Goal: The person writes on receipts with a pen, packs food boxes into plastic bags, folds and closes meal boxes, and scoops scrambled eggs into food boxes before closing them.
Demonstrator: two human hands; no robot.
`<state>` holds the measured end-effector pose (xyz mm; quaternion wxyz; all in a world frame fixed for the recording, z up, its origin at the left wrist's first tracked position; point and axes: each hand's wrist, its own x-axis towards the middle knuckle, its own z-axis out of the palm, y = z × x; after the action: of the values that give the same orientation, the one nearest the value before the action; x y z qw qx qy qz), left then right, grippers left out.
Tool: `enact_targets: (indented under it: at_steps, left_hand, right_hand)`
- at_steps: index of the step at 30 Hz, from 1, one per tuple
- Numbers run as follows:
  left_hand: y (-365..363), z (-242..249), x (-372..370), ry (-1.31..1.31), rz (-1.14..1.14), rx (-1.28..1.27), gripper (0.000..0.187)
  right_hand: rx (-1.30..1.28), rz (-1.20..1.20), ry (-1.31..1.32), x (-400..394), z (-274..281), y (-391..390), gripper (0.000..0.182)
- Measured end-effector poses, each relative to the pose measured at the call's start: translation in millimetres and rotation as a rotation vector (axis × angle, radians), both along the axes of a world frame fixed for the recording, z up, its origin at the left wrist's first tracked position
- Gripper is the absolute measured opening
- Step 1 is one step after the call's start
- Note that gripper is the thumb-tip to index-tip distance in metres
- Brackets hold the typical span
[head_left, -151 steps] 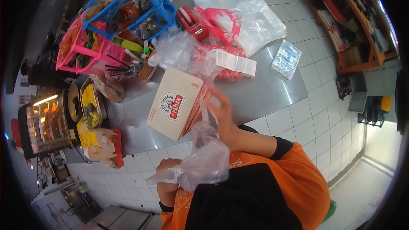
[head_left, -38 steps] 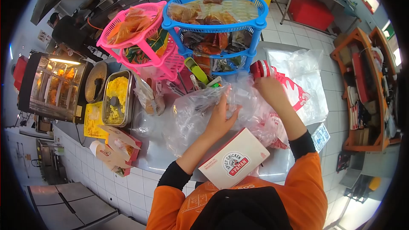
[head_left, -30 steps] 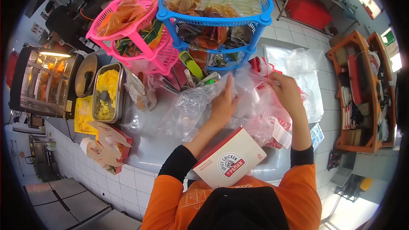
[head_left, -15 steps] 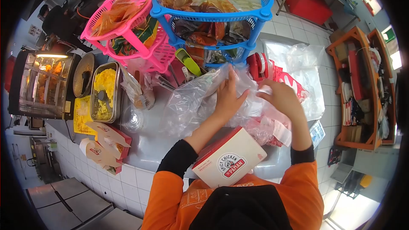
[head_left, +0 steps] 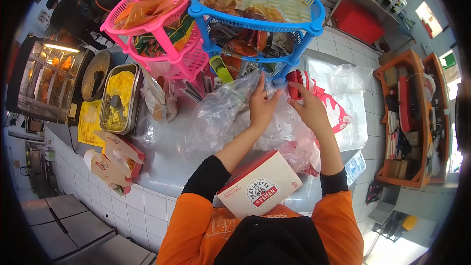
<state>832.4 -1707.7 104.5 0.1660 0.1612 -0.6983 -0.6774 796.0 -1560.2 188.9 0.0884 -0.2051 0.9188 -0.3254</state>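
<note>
Both hands are over a loose heap of clear plastic bags (head_left: 216,118) in the middle of the steel table. My left hand (head_left: 261,108) touches the crumpled plastic, fingers stretched upward and thumb held apart. Facing it, my right hand (head_left: 311,112) has its fingers curved and apart, near the plastic and a red-and-white roll (head_left: 297,82). A thin edge of film between the fingertips is hard to make out. Close to my body a white-and-red chicken box (head_left: 262,186) sits tilted below my forearms. Pinkish plastic (head_left: 297,156) lies under my right wrist.
Behind the bags stand a blue tiered basket (head_left: 255,18) and a pink tiered basket (head_left: 169,32), both with filled packets. To the left are a steel tray of yellow food (head_left: 120,103), open food boxes (head_left: 113,162) and a lit warmer cabinet (head_left: 49,81). An orange shelf (head_left: 409,118) stands right.
My right hand has moved left and up, closer to my left hand, and its fingers have spread. The left hand stays nearly in place. The view has shifted slightly.
</note>
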Motion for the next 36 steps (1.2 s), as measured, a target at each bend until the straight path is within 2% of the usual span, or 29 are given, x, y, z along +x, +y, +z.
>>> enact_targets:
  at_steps: [3, 6, 8, 10, 12, 13, 14, 16, 17, 19, 20, 22, 25, 26, 27, 28, 29, 31, 32, 34, 35, 36]
  left_hand:
    - [4.5, 0.5, 3.8, 0.346, 0.019, 0.125, 0.089]
    - [-1.9, 64.4, 40.3, 0.224, -0.045, 0.14, 0.086]
    - [-15.8, 92.1, 60.3, 0.231, -0.07, 0.004, 0.084]
    - [-29.8, 114.0, 80.1, 0.269, -0.043, -0.023, 0.079]
    - [-54.4, 138.9, 105.8, 0.273, -0.02, -0.254, 0.074]
    - [-70.8, 153.8, 122.4, 0.235, -0.029, -0.526, 0.071]
    - [-79.0, 168.0, 136.1, 0.197, -0.083, -0.456, 0.069]
    - [-85.9, 194.7, 162.4, 0.125, -0.177, -0.34, 0.066]
    - [-87.4, 207.9, 175.4, 0.091, -0.214, -0.294, 0.064]
    - [-84.9, 228.8, 200.2, 0.042, -0.25, -0.251, 0.062]
    - [-83.1, 230.1, 208.7, 0.141, -0.254, -0.121, 0.059]
    - [-75.9, 240.4, 226.6, 0.227, -0.287, 0.014, 0.058]
    - [-59.6, 261.4, 263.0, 0.287, -0.289, 0.061, 0.046]
    - [-56.2, 263.9, 279.4, 0.292, -0.287, 0.054, 0.041]
    - [-57.3, 252.2, 301.0, 0.323, -0.363, -0.01, 0.043]
    - [-59.6, 246.4, 316.3, 0.356, -0.443, -0.07, 0.046]
    - [-66.9, 250.1, 328.4, 0.311, -0.644, -0.182, 0.052]
    - [-77.1, 249.6, 352.6, 0.325, -0.767, -0.121, 0.062]
    - [-77.4, 228.1, 371.5, 0.387, -0.677, 0.05, 0.065]
    - [-76.0, 217.1, 391.0, 0.424, -0.43, 0.168, 0.071]
    - [-75.3, 211.7, 401.0, 0.445, -0.306, 0.219, 0.075]
    - [-73.0, 209.2, 404.6, 0.476, -0.204, 0.213, 0.078]
  right_hand:
    - [-0.022, 0.067, 0.052, -5.1, -15.5, -3.6, 0.034]
    - [-0.187, 0.156, 0.013, -0.1, -15.7, -5.0, 0.027]
    - [-0.38, 0.173, 0.017, 14.2, 4.4, -1.2, 0.022]
    - [-0.447, 0.138, 0.016, 15.9, 24.9, 9.0, 0.018]
    - [-0.483, 0.079, 0.029, 27.2, 64.9, 19.0, 0.015]
    - [-0.486, 0.008, 0.062, 32.6, 86.9, 25.2, 0.014]
    - [-0.489, -0.065, 0.094, 37.4, 102.9, 33.1, 0.013]
    - [-0.784, -0.208, 0.422, 52.7, 122.8, 54.3, 0.011]
    - [-0.808, -0.47, 1.003, 37.0, 107.5, 73.6, 0.02]
    - [-1.054, -0.579, 1.183, 58.5, 109.1, 74.9, 0.025]
    - [-1.136, -0.523, 1.161, 73.6, 102.6, 58.6, 0.027]
    - [-1.169, -0.097, 0.853, 119.5, 79.0, -1.8, 0.031]
    - [-0.933, 0.71, 0.218, 194.3, 53.7, -99.3, 0.038]
    - [-0.839, 0.861, 0.072, 215.3, 50.7, -117.9, 0.04]
    - [-0.747, 0.961, -0.041, 229.7, 53.6, -129.7, 0.043]
    - [-0.672, 0.998, -0.135, 238.2, 60.1, -134.5, 0.045]
    - [-0.603, 1.009, -0.221, 241.6, 67.2, -138.2, 0.047]
    - [-0.517, 0.93, -0.393, 235.1, 83.5, -143.8, 0.052]
    - [-0.508, 0.852, -0.492, 230.7, 87.0, -146.4, 0.054]
    - [-0.558, 0.68, -0.673, 228.8, 85.3, -148.9, 0.059]
    - [-0.68, 0.59, -0.757, 233.8, 74.7, -151.2, 0.059]
    - [-0.613, 0.663, -0.699, 245.4, 73.4, -143.2, 0.058]
